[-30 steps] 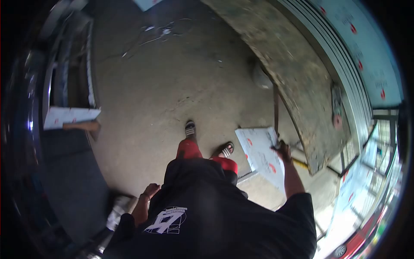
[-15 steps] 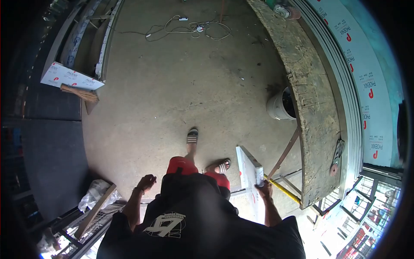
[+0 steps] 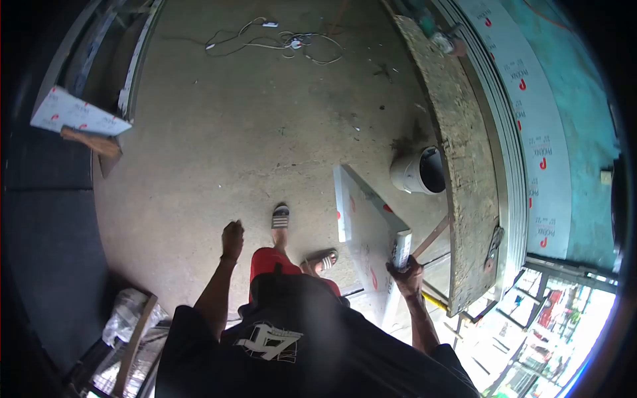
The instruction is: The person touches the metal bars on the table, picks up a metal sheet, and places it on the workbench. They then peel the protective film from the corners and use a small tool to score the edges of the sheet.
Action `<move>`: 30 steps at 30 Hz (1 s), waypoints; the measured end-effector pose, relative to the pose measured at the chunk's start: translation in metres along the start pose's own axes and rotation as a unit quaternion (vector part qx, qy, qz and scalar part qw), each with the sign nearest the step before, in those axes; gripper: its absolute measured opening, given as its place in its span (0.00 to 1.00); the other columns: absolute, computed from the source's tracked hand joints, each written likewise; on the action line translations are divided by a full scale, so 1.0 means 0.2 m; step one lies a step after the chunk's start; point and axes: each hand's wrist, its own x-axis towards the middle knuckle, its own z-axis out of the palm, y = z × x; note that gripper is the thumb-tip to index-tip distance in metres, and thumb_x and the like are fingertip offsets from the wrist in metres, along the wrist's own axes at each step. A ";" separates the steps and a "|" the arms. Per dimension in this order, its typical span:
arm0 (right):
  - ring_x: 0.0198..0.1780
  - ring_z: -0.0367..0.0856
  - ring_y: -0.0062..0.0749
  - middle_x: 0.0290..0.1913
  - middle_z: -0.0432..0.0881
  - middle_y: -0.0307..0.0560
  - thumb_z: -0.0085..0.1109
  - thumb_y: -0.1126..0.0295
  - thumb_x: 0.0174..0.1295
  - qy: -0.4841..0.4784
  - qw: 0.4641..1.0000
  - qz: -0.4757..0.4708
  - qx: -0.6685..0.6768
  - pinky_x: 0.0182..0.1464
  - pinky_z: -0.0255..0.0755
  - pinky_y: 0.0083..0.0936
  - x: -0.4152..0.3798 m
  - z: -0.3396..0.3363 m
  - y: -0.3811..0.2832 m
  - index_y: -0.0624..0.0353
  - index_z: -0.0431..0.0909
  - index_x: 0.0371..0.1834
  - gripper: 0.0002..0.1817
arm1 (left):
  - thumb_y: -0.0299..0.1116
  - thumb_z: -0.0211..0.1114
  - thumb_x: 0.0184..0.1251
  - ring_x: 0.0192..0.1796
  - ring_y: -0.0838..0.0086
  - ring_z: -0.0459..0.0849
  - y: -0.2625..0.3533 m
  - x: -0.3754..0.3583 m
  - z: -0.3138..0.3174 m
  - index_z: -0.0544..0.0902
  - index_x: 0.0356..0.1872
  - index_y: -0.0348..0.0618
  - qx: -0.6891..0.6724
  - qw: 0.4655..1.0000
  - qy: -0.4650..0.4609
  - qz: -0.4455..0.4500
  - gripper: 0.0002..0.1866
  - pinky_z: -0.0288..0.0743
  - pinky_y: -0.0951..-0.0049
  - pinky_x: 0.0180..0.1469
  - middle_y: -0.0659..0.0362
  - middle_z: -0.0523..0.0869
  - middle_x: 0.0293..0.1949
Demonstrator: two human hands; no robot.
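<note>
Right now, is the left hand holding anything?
No, the left hand hangs free with nothing in it, while the right hand grips the white panel by its edge.

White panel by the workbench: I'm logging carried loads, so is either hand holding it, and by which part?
The right hand grips the white panel at its near top corner; the left hand holds nothing.

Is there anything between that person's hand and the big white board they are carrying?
No. The right hand already grips the edge of the white board, with nothing between them. The left hand hangs free, apart from the board. A white bucket stands on the floor beside the board's far end.
</note>
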 end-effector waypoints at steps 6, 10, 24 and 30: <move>0.32 0.86 0.29 0.31 0.88 0.50 0.75 0.68 0.50 0.013 0.996 -0.057 0.065 0.37 0.78 0.30 0.29 -0.19 -0.65 0.68 0.82 0.42 0.19 | 0.46 0.59 0.75 0.34 0.59 0.87 0.03 0.15 0.38 0.86 0.30 0.40 -0.013 0.993 0.105 0.043 0.20 0.76 0.59 0.38 0.49 0.88 0.29; 0.35 0.84 0.28 0.36 0.88 0.50 0.76 0.69 0.49 0.018 0.990 -0.080 0.112 0.40 0.78 0.29 0.40 -0.35 -0.97 0.70 0.81 0.46 0.23 | 0.48 0.54 0.78 0.25 0.65 0.83 0.25 0.26 0.50 0.85 0.28 0.42 -0.107 0.988 0.075 -0.087 0.23 0.76 0.63 0.31 0.55 0.84 0.23; 0.33 0.81 0.28 0.34 0.84 0.47 0.80 0.61 0.39 0.068 0.952 -0.288 0.075 0.40 0.76 0.27 0.63 -0.97 -1.61 0.70 0.77 0.39 0.29 | 0.51 0.51 0.81 0.47 0.72 0.86 0.53 1.17 0.62 0.82 0.47 0.30 -0.390 0.912 0.100 0.084 0.27 0.80 0.74 0.48 0.52 0.87 0.44; 0.38 0.82 0.31 0.38 0.80 0.50 0.84 0.66 0.36 0.018 0.940 -0.330 0.080 0.40 0.79 0.28 0.65 -1.10 -1.60 0.67 0.63 0.49 0.42 | 0.56 0.45 0.81 0.62 0.63 0.81 0.48 0.97 0.70 0.77 0.61 0.33 -0.608 0.779 0.127 -0.080 0.32 0.66 0.62 0.70 0.50 0.81 0.62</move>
